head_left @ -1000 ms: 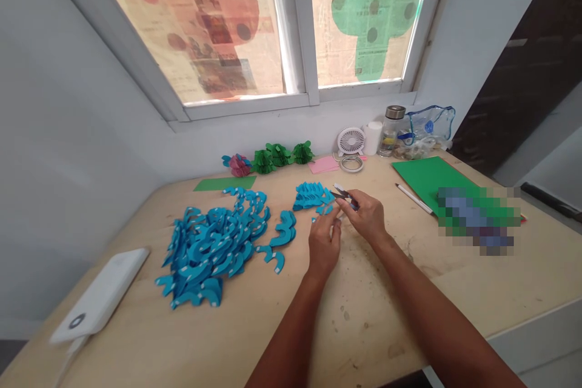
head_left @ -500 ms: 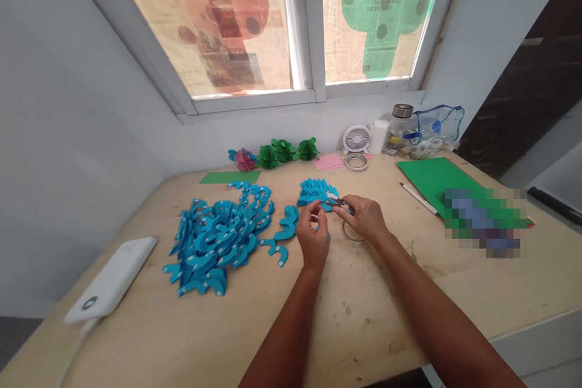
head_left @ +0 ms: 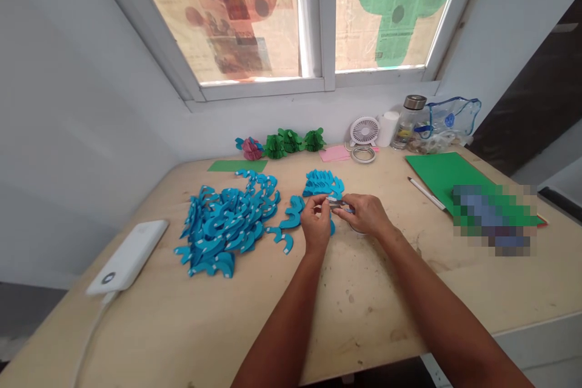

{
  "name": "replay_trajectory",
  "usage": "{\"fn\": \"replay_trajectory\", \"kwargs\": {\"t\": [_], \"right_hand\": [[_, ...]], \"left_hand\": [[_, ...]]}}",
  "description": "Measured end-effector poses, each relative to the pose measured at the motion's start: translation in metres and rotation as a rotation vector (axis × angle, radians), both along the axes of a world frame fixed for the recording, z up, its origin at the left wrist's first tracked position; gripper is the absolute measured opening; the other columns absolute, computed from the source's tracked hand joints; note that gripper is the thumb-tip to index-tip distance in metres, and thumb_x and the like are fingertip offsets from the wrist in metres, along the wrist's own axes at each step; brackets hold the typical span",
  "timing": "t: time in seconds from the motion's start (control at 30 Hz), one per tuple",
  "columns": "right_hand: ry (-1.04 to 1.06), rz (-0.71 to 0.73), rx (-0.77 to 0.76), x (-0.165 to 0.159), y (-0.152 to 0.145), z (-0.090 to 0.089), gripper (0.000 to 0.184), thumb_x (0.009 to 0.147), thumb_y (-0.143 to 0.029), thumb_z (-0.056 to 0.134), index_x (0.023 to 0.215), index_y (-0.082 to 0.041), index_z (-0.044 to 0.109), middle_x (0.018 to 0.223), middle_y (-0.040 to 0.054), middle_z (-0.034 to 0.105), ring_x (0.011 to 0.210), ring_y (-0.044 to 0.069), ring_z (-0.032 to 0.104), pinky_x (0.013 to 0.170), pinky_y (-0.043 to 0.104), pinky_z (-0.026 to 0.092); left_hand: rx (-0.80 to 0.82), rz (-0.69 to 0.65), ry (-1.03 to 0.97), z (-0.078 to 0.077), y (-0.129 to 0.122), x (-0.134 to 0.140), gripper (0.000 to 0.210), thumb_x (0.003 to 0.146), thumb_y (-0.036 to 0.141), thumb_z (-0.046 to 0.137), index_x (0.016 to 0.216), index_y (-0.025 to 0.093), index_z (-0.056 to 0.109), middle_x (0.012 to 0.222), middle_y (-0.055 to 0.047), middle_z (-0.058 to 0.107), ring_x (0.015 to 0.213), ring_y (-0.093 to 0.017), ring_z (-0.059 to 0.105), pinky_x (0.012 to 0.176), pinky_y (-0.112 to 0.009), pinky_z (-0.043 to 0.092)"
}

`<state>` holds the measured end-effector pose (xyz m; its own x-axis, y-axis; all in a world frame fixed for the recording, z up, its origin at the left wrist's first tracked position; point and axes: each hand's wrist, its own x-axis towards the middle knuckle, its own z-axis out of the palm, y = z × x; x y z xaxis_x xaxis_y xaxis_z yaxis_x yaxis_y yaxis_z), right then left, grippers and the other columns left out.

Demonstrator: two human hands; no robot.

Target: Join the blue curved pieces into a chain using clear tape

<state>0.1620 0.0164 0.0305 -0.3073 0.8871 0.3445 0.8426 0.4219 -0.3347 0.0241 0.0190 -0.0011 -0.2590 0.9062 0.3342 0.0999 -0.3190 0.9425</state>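
Observation:
My right hand (head_left: 370,215) is closed round a pair of scissors (head_left: 337,204), whose dark blades point left toward my other hand. The fingertips of my left hand (head_left: 316,221) are pinched together at the blade tips; what sits between them is too small to make out. A bit of blue paper (head_left: 332,228) shows just behind that hand. Right beyond both hands stands a row of folded blue paper pieces (head_left: 324,183). Curved blue pieces (head_left: 293,212) lie to the left of my left hand, and farther left is a large heap of blue paper arcs (head_left: 227,221) with white tabs.
A white power bank (head_left: 130,257) with a cable lies at the left. Green paper flowers (head_left: 291,140), a small fan (head_left: 364,131), tape rolls (head_left: 363,154) and a bottle (head_left: 409,124) line the back. Green sheets (head_left: 448,179) and a pen (head_left: 426,193) are at the right.
The camera view has shifted slightly, so the table contents appear a little higher and farther right. Both hands stay together, the scissors still between them.

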Motion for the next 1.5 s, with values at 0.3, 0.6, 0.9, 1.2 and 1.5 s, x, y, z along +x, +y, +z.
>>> {"fn": "replay_trajectory", "kwargs": {"t": [0.3,0.6,0.9,1.2,1.5], "right_hand": [[-0.083,-0.052,-0.081,-0.0011,-0.0029,0.0053,0.035,0.083,-0.051,0.045,0.087,-0.021,0.063,0.077,0.0028,0.067,0.069,0.015,0.058,0.055,0.024,0.024],[-0.122,-0.032,-0.139,-0.0015,-0.0034,0.0077,0.036,0.083,-0.051,0.046,0.095,-0.022,0.063,0.086,0.003,0.069,0.077,0.016,0.061,0.057,0.024,0.028],[-0.146,-0.02,-0.159,-0.0027,-0.0043,0.0081,0.038,0.084,-0.052,0.045,0.097,-0.022,0.064,0.085,0.0047,0.069,0.076,0.016,0.061,0.059,0.024,0.03],[-0.142,-0.007,-0.168,-0.003,-0.0028,0.0058,0.041,0.084,-0.053,0.044,0.103,-0.023,0.063,0.086,0.0057,0.069,0.079,0.018,0.061,0.059,0.024,0.03],[-0.163,-0.006,-0.19,-0.0037,-0.0032,0.0054,0.043,0.085,-0.055,0.04,0.103,-0.024,0.063,0.086,0.0056,0.069,0.079,0.018,0.061,0.06,0.024,0.03]], "left_hand": [[0.028,0.134,-0.021,0.005,-0.0021,0.0002,0.014,0.078,0.024,0.051,0.085,0.016,0.06,0.081,-0.004,0.062,0.073,-0.013,0.058,0.067,-0.024,0.046],[0.049,0.003,-0.012,-0.0014,0.0005,0.0011,0.041,0.076,0.015,0.051,0.117,0.019,0.046,0.09,-0.005,0.062,0.086,-0.016,0.061,0.076,-0.03,0.046],[0.033,0.038,0.019,-0.0008,0.0,0.0011,0.042,0.073,0.013,0.053,0.114,0.017,0.048,0.082,-0.003,0.061,0.08,-0.016,0.06,0.079,-0.032,0.046],[0.021,0.06,-0.158,0.0047,-0.004,0.0064,0.045,0.072,0.011,0.053,0.116,0.016,0.043,0.075,-0.001,0.059,0.073,-0.013,0.059,0.073,-0.027,0.047],[0.036,-0.028,-0.248,-0.0011,0.0042,0.0005,0.056,0.074,0.012,0.05,0.126,0.021,0.033,0.087,-0.003,0.056,0.076,-0.012,0.06,0.075,-0.027,0.048]]}}
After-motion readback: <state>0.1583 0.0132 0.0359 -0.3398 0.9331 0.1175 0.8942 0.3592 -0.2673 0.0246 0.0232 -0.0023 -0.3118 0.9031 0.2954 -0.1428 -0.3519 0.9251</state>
